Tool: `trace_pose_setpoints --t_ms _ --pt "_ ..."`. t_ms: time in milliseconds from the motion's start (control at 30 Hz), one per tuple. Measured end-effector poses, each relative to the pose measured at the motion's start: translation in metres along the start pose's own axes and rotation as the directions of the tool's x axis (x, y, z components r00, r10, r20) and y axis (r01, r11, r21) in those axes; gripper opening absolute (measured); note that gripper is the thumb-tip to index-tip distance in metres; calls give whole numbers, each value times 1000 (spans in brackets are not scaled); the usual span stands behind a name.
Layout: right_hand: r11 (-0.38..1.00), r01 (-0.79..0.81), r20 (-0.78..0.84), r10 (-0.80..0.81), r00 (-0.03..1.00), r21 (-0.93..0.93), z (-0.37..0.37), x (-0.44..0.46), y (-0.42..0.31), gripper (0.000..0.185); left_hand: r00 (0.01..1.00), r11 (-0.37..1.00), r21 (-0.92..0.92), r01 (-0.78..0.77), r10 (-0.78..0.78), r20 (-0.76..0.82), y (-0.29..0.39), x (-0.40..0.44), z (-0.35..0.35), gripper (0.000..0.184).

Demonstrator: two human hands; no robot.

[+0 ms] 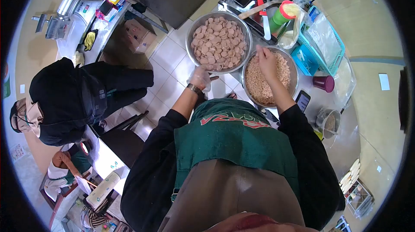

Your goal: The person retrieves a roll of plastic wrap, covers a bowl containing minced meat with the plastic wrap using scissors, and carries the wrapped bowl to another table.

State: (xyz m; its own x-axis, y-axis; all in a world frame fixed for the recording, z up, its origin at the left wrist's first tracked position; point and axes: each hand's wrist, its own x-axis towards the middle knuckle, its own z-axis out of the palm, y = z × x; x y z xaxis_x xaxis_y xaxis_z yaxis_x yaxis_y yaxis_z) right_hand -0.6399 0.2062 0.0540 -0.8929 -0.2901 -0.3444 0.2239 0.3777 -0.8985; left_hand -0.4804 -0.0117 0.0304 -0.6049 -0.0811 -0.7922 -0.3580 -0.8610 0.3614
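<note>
A large metal bowl full of flat, round, light-brown slices is ahead of me. My left hand, in a clear plastic glove, is at its near rim, with the fingers over the edge as if gripping it. To the right is a second metal bowl, filled with small beige pieces. My right hand is closed above these pieces, near the far side of the bowl. Whatever its fingers hold, if anything, is hidden.
A green shaker and a red-handled knife are behind the bowls. A turquoise basket, maroon cup, phone and clear jug stand right. A co-worker leans at the left; another person sits lower left.
</note>
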Motion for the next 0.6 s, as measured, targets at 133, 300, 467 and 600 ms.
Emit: trace_pose_setpoints --t_ms 133,300,467,600 --pt "997 6 6 -6 1000 73 2 -5 14 11 979 976 -207 61 -17 206 12 13 -6 39" --pt "987 147 3 -148 989 64 13 -4 27 19 931 969 -209 130 -47 361 -2 46 -50 39" --pt "981 -24 43 16 999 193 4 -18 -1 20 989 974 -226 24 10 146 -31 23 -68 33" --pt "958 -57 133 20 991 282 0 -26 -13 20 994 979 -185 -85 96 52 -36 -10 -90 11"
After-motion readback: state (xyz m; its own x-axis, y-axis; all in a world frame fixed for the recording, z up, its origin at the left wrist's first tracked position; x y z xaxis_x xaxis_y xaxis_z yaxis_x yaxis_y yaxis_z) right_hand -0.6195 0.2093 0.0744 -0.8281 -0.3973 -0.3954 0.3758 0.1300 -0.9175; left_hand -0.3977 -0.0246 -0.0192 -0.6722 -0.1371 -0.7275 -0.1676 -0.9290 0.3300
